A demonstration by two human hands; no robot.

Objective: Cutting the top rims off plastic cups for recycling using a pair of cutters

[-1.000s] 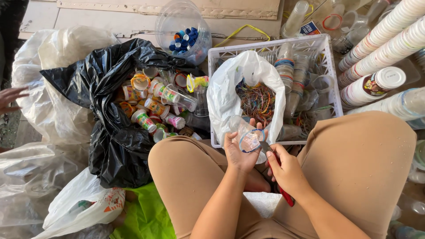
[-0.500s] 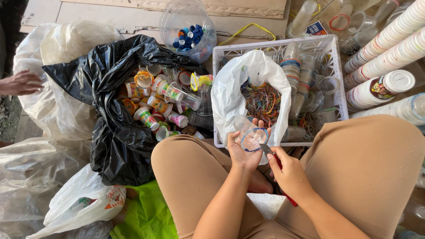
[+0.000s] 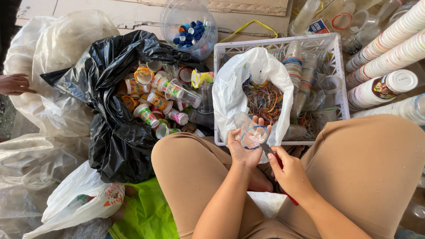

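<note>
Holding a clear plastic cup [image 3: 252, 132] with a blue ring at its rim, the left hand [image 3: 243, 148] has its fingers curled round it, just near of the white bag of rubber bands [image 3: 264, 98] in the white crate [image 3: 327, 44]. The right hand [image 3: 290, 170] grips a red-handled tool [image 3: 280, 163], fingers closed; its tip meets the cup rim, though blade and handle are mostly hidden by the hand. Left, a black bag [image 3: 115, 137] holds printed cups [image 3: 152, 99], many half buried. Far, a clear jar of blue caps [image 3: 189, 31]. Stacked cups [image 3: 385, 53] run off the right edge. Another person's hand [image 3: 15, 84] is cut off at far left.
</note>
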